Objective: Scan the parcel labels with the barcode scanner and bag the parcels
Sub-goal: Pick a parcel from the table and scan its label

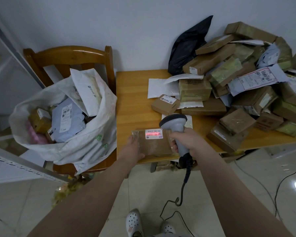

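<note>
A flat brown parcel (155,145) wrapped in clear tape lies at the front edge of the wooden table (132,100). Its white label (153,133) is lit by a red scan line. My left hand (132,147) grips the parcel's left edge. My right hand (186,141) grips the handle of the grey barcode scanner (175,124), whose head points at the label from the right. A large white bag (92,139) stands open on a wooden chair (72,55) to the left, holding several parcels.
A big heap of brown boxes and mailers (246,86) covers the table's right half, with a black bag (186,47) against the wall. A small carton (165,104) sits behind the scanner. The scanner cable (183,187) hangs to the tiled floor. White shelving (15,166) stands left.
</note>
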